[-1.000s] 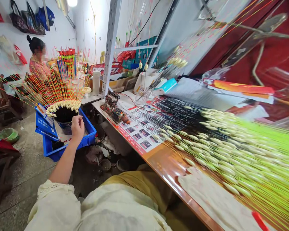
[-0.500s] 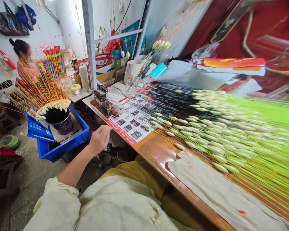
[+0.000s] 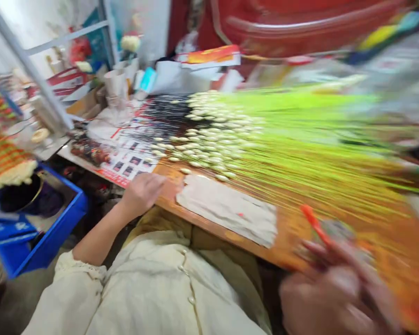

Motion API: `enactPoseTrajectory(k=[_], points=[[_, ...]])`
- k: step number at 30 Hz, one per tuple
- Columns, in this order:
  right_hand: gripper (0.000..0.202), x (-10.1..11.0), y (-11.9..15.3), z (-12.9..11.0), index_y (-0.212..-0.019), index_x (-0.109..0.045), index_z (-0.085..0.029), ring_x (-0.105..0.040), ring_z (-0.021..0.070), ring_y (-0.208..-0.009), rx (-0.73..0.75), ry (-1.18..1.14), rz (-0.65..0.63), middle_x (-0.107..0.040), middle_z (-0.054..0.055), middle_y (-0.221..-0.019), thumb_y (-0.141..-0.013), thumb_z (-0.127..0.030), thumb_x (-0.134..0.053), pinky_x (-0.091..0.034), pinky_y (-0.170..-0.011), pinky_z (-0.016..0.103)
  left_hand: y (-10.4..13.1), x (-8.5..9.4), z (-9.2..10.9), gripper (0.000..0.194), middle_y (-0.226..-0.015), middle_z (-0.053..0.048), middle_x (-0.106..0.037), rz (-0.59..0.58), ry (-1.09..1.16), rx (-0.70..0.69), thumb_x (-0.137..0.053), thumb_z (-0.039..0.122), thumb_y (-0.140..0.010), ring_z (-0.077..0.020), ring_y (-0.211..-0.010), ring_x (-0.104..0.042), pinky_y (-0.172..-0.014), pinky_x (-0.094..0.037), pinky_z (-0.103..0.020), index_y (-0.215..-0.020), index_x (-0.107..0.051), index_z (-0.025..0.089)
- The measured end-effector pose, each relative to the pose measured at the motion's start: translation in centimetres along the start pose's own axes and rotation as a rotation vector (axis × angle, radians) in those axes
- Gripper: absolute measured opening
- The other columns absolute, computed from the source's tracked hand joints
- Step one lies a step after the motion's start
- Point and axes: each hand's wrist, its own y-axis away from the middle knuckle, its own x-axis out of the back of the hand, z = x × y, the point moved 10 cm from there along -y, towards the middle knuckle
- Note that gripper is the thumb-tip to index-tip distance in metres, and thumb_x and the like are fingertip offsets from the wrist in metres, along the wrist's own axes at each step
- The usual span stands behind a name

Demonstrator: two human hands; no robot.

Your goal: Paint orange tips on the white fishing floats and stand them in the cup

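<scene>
My left hand is at the table's front edge, fingers curled together. What they hold, if anything, is hidden. At the lower right my right hand, smeared by motion, is closed around a slim tool with an orange-red tip, which points up and to the left. Just behind that hand a small greyish thing is too blurred to name. Rows of pale bud-shaped heads on bright yellow-green stems lie across the table, beyond both hands. A folded off-white cloth lies between the hands.
A blue crate at left holds a dark pot of orange-striped stems with pale heads. Printed paper covers the table's left end, beside a blurred device. A metal shelf post rises behind. Papers and plastic bags line the back.
The view has swung right, so the crate and shelf now sit further left. My right hand has come into view with the orange-tipped tool. My left hand remains curled by the table edge.
</scene>
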Motion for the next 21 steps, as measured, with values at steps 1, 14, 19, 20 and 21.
enactPoseTrajectory(k=[1,14,19,20,21], points=[[0.027,1.4,0.0,-0.2,-0.100,-0.079,-0.034,-0.074,0.0324,-0.078,0.021,0.028,0.090,-0.074,0.009,-0.090,-0.091,-0.054,-0.064,-0.062,-0.077,0.062,-0.9,-0.6,-0.4,0.027,-0.105,-0.007,-0.073,-0.018,0.007,-0.005,-0.048,0.016,-0.100,-0.0190,-0.099,-0.069,-0.091,-0.058,-0.035,-0.123,-0.061,0.022],[0.027,3.7,-1.2,0.4,-0.116,-0.074,-0.024,-0.072,0.0176,-0.077,0.139,0.072,0.059,-0.078,0.005,-0.092,-0.100,-0.031,-0.053,-0.059,-0.070,0.033,-8.5,-13.7,-8.5,0.007,-0.086,-0.009,-0.061,-0.458,-0.197,0.011,-0.064,0.024,-0.087,-0.0296,-0.092,-0.057,-0.085,-0.049,-0.042,-0.081,-0.065,0.022],[0.029,3.5,-1.2,-0.3,-0.121,-0.071,-0.025,-0.071,0.0167,-0.078,0.207,0.156,0.006,-0.078,0.004,-0.097,-0.101,-0.028,-0.050,-0.062,-0.075,0.036,-9.4,-11.9,-8.9,0.015,-0.091,-0.008,-0.067,-0.297,-0.170,-0.004,-0.056,0.032,-0.093,-0.0277,-0.090,-0.060,-0.083,-0.048,-0.040,-0.087,-0.068,0.024],[0.030,3.4,-1.3,-0.5,-0.122,-0.070,-0.026,-0.071,0.0164,-0.078,0.227,0.172,-0.009,-0.078,0.004,-0.098,-0.101,-0.027,-0.049,-0.062,-0.077,0.036,-9.5,-10.9,-8.5,0.017,-0.094,-0.007,-0.069,-0.233,-0.142,-0.007,-0.055,0.034,-0.095,-0.0272,-0.091,-0.061,-0.084,-0.048,-0.039,-0.091,-0.068,0.025],[0.031,3.3,-1.3,-0.8,-0.124,-0.069,-0.027,-0.071,0.0161,-0.078,0.255,0.184,-0.025,-0.078,0.004,-0.099,-0.101,-0.026,-0.049,-0.062,-0.078,0.037,-9.5,-10.0,-8.1,0.018,-0.096,-0.007,-0.070,-0.173,-0.113,-0.007,-0.053,0.035,-0.097,-0.0267,-0.093,-0.062,-0.085,-0.048,-0.039,-0.095,-0.068,0.025]])
